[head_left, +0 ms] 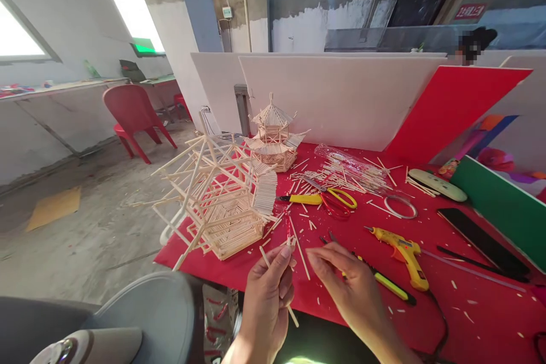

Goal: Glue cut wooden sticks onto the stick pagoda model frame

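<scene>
My left hand (273, 281) is closed, thumb against fingers, around a thin wooden stick (292, 316) that slants down through the grip. Short pale stick pieces show at its fingertips. To its right, my right hand (350, 281) has thumb and finger drawn together; whatever may be between the tips is too small or hidden. A loose stick lies between the hands. Beyond the left hand stands an open stick-built pavilion frame (205, 182), with a hexagonal floor and slanting roof ribs. Pliers with yellow-green handles (390, 286) lie partly behind the right hand.
Behind stands a tiered stick pagoda (273, 139). On the red tabletop (478, 327) are scissors (341, 199), yellow-handled cutters (305, 199), a corded yellow glue gun (401, 253), a tape ring (400, 206), a phone (482, 242) and scattered sticks (350, 173). A grey stool (149, 318) stands left.
</scene>
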{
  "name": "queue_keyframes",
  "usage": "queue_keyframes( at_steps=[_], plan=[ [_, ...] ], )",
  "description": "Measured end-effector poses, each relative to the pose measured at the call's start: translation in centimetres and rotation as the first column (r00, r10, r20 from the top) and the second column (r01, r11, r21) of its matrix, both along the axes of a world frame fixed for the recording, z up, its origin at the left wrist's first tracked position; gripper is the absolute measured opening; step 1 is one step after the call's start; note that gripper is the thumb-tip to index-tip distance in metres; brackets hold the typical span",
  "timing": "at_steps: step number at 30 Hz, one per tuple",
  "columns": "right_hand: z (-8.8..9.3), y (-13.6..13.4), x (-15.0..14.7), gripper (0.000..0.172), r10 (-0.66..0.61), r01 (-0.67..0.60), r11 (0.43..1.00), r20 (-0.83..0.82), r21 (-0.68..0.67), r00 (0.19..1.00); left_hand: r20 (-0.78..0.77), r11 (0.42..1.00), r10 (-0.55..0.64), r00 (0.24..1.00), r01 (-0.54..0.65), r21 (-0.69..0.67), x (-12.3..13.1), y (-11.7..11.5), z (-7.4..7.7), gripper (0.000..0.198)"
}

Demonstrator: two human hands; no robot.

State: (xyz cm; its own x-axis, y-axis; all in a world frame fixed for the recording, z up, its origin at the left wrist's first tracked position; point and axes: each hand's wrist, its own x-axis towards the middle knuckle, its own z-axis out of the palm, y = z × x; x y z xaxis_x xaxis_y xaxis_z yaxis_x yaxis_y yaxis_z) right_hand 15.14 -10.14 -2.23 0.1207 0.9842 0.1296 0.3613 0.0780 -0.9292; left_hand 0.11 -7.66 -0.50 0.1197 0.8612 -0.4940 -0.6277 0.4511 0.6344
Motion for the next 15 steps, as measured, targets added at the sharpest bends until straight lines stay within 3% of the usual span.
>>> queue_keyframes(
  at_steps=[4, 8, 12, 15],
  plan=[
    [0.8, 2.7, -4.1, 0.031, 0.132, -0.151, 0.988, -0.351, -0.026, 0.927, 0.005, 1.000, -0.007, 1.000, 0.007, 0.015, -1.4, -0.1, -0.2, 0.042],
    [0.0, 3.9, -5.2, 0.031, 0.134, -0.228, 0.967, -0.538, -0.113, 0.832, 0.000, 0.999, -0.042, 0.999, 0.042, -0.009, -2.6, -0.1, -0.3, 0.043],
    [0.1, 3.9, -5.1, 0.032, 0.126, -0.201, 0.972, -0.459, -0.120, 0.880, -0.023, 1.000, 0.019, 1.000, -0.019, 0.000, -3.0, 0.4, -0.3, 0.042],
    [0.8, 3.7, -5.2, 0.026, 0.123, -0.138, 0.989, -0.213, -0.053, 0.969, -0.063, 0.997, 0.073, 0.995, -0.071, 0.034, -2.9, 1.0, -0.4, 0.041]
  ],
)
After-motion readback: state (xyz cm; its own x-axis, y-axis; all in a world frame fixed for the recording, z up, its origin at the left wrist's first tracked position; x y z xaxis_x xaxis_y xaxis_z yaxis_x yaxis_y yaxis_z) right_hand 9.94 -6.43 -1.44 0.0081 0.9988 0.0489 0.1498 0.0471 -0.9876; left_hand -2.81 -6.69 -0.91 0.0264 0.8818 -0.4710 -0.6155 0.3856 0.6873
